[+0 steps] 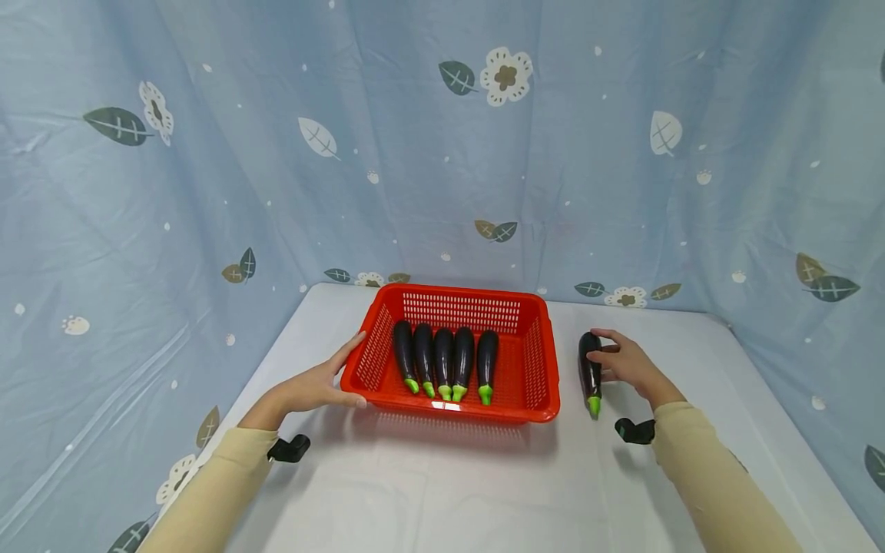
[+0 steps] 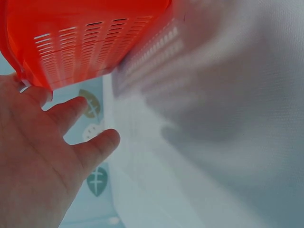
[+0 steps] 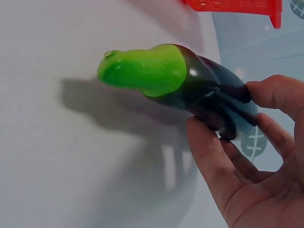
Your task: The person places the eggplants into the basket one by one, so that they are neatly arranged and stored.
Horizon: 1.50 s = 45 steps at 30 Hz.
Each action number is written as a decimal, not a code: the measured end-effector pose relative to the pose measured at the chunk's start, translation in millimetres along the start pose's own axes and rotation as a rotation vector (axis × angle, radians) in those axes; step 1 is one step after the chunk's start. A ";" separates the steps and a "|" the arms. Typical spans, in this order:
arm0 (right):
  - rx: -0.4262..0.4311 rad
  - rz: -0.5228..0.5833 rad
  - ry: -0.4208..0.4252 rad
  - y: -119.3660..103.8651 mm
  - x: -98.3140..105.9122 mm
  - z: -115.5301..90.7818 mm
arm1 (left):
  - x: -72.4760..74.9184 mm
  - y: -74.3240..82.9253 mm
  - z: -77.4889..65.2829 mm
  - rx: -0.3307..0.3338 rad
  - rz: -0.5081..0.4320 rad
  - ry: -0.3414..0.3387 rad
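Observation:
A dark purple eggplant with a bright green stem end lies to the right of the basket. My right hand pinches it between thumb and fingers near its far end, and the green end points toward the wrist camera. At the left side of the red plastic basket is my left hand. Its thumb and fingers are spread and fairly straight, touching the rim. In the left wrist view, some fingertips extend past the slotted basket wall. Several eggplants lie side by side inside the basket, green ends toward me.
A white-covered table carries the basket, whose shadow falls in front of it. Blue patterned curtains hang behind and along both sides. Each wrist wears a small black device.

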State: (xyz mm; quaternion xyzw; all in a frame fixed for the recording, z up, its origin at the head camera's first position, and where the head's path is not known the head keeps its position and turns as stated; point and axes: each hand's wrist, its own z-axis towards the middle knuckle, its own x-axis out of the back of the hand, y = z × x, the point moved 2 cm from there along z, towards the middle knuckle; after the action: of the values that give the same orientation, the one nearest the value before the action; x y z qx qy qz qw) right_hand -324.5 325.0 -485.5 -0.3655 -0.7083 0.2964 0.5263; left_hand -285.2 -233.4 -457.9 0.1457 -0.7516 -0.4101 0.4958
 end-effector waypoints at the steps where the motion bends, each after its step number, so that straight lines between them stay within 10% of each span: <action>1: 0.007 -0.002 0.000 -1.5 0.6 -0.4 | 0.0 -0.1 0.1 0.000 0.001 0.000; 22: 0.199 -0.025 -0.010 -73.1 7.9 -10.5 | 1.5 1.9 -2.0 -0.009 0.011 -0.012; 45: 0.152 0.005 -0.051 -133.8 -39.3 5.0 | -0.2 -2.1 -0.6 0.003 0.002 -0.001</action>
State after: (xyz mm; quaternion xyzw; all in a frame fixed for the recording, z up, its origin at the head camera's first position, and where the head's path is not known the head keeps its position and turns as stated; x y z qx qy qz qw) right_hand -349.8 217.7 -400.0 -0.3186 -0.6960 0.3596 0.5336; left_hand -285.0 -234.9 -459.5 0.1455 -0.7527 -0.4084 0.4955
